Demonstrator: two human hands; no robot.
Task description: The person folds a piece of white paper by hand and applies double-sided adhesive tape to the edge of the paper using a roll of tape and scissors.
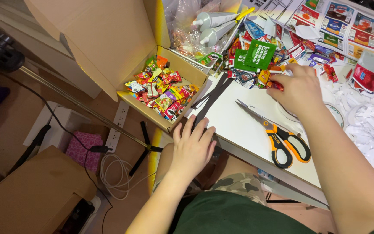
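My left hand (192, 145) lies flat with fingers spread on the near corner of the white table (239, 125), touching dark paper strips (211, 100). My right hand (297, 89) reaches into a heap of small colourful printed packets (260, 71) at the table's back, its fingertips pinching a small red piece; the grip is partly hidden. Orange-and-black scissors (278, 136) lie shut on the table between my two hands. A green folded card (256, 54) stands in the heap.
An open cardboard box (187, 71) at the table's left holds several tiny bright packets (163, 91). Two grey glue bottles (215, 26) lie behind it. Printed sheets (347, 26) and white paper scraps (364, 117) cover the right. On the floor sit a power strip (117, 125), cables and brown boxes.
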